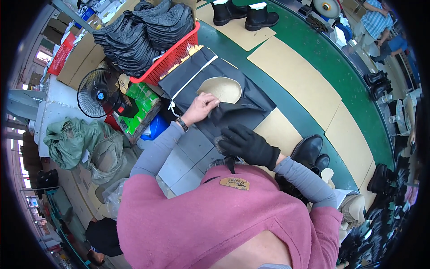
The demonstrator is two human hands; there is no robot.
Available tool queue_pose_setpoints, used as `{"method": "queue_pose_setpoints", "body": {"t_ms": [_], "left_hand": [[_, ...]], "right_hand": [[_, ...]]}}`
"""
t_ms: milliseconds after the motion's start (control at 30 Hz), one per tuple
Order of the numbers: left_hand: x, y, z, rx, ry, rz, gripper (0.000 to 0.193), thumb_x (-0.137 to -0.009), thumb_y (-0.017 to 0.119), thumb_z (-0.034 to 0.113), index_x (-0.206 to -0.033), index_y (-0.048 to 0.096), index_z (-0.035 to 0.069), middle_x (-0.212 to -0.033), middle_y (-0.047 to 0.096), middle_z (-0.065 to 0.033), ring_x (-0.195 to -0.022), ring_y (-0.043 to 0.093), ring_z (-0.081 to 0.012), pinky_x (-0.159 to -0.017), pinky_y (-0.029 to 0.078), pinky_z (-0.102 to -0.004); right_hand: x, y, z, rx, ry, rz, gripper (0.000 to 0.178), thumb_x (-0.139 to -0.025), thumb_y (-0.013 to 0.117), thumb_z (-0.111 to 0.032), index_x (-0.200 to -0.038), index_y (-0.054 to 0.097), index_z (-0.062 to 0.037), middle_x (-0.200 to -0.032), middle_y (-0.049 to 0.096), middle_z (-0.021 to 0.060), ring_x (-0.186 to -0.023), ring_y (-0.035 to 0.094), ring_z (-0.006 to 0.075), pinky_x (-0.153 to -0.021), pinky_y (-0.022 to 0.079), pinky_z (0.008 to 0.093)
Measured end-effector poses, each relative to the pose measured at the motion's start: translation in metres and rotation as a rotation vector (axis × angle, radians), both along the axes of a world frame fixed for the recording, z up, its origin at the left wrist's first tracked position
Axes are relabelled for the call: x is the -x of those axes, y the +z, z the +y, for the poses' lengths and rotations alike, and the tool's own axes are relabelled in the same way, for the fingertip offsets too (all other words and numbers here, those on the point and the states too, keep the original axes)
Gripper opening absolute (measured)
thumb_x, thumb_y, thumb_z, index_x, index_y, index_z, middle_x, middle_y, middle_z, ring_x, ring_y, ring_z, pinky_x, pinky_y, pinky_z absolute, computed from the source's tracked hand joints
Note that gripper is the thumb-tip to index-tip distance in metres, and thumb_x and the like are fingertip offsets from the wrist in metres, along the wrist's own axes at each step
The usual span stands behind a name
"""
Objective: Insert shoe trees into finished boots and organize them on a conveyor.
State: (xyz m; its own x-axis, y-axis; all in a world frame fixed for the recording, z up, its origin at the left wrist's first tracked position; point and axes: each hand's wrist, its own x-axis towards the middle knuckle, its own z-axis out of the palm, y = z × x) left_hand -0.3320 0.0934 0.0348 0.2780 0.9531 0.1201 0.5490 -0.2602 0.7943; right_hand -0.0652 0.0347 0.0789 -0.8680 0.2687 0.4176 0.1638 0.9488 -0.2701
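Beige and shallow, an oval piece lies on a thin black sheet. At the oval's near edge my bare left hand pinches the sheet; nearer me, my black-gloved right hand half curls, holding what I cannot tell. Left beyond the oval: a red plastic basket.

On my feed, the black cloth is covering part of the beige piece, and the gloved right hand is hiding its palm. The upper edge is cutting off one boot; a distant worker is showing too small for detail.
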Motion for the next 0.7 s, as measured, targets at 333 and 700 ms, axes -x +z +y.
{"method": "queue_pose_setpoints", "body": {"t_ms": [333,700], "left_hand": [[0.005,0.032,0.054,0.462,-0.161,-0.414,0.043,-0.103,0.050,0.025,-0.138,0.052,0.000,-0.142,0.053,-0.0076,-0.128,0.048,-0.0160,-0.111,0.033,-0.0292],[-0.004,0.052,0.026,-0.174,0.429,-0.222,0.028,-0.096,0.059,0.018,-0.113,0.060,-0.004,-0.107,0.060,-0.0121,-0.096,0.059,-0.0225,-0.086,0.049,-0.0361]], "right_hand": [[0.035,-0.031,0.056,0.023,-0.336,0.030,0.032,-0.078,0.066,-0.027,-0.104,0.066,-0.0093,-0.111,0.060,0.0137,-0.106,0.055,0.0312,-0.092,0.044,0.0436],[0.060,-0.034,0.092,-0.040,-0.387,0.152,0.025,-0.091,0.051,-0.013,-0.111,0.061,-0.0016,-0.109,0.060,0.0175,-0.102,0.059,0.0317,-0.088,0.047,0.0402]]}}
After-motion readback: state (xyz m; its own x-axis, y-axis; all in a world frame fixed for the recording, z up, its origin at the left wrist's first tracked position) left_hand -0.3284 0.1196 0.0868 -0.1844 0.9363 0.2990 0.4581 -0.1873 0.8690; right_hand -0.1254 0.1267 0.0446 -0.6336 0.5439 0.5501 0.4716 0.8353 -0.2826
